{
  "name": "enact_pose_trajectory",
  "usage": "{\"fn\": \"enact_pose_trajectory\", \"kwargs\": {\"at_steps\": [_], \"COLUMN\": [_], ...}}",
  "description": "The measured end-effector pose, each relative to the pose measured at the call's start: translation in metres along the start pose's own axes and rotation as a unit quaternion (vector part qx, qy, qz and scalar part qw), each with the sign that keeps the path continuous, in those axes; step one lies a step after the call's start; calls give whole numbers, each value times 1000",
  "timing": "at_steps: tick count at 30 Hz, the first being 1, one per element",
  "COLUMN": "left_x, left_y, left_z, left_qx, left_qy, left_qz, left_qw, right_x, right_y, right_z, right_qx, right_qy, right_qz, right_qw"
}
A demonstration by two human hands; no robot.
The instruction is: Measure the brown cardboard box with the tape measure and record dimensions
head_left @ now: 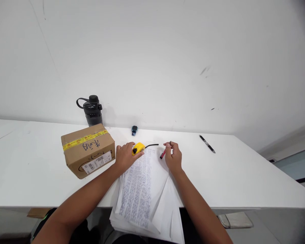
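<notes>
My left hand (125, 155) is closed around a yellow tape measure (139, 148) at the upper left of a stack of papers (159, 206). Dense blue handwriting covers the left part of the top sheet. A black strap (151, 145) sticks out to the right of the tape measure. Between the fingers of my right hand (174, 157), a slim red pen (163, 154) is pinched over the upper right of the papers, its dark end pointing down and left. My right fingers partly hide it.
A taped cardboard box (88, 149) stands left of my left hand, with a black bottle (93, 113) behind it. A small dark blue device (134, 130) lies near the wall. To the right rests a black pen (207, 144). The papers overhang the white table's (234, 183) front edge.
</notes>
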State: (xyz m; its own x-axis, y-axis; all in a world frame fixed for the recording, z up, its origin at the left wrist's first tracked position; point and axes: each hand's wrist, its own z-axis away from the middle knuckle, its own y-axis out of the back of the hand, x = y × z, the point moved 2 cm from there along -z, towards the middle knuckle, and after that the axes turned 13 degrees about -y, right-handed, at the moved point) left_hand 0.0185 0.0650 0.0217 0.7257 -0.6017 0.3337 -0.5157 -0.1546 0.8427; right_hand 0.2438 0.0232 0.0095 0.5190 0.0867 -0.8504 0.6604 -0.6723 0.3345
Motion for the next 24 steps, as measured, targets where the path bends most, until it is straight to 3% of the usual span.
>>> {"fn": "enact_pose_trajectory", "kwargs": {"at_steps": [3,8,11,15,18,24], "left_x": [-1,-3,-3,-1,0,-1], "left_y": [-1,-3,-3,-2,-3,-2], "left_z": [1,2,3,3,2,0], "left_qx": [-8,5,30,68,57,13], "left_qy": [-5,-35,-70,-130,-160,-119], "left_qz": [-1,-5,-1,8,10,44], "left_qw": [1000,999,997,989,985,992], "right_x": [-1,-2,2,7,7,7], "right_y": [1,0,-4,-13,-19,-22], "right_z": [0,-1,-2,0,2,1], "right_qx": [-6,-48,-94,-177,-237,-212], "right_qy": [-30,-22,-82,-127,-125,-140], "right_qz": [-19,-100,-160,-87,-57,-25], "right_qw": [999,994,979,972,962,967]}}
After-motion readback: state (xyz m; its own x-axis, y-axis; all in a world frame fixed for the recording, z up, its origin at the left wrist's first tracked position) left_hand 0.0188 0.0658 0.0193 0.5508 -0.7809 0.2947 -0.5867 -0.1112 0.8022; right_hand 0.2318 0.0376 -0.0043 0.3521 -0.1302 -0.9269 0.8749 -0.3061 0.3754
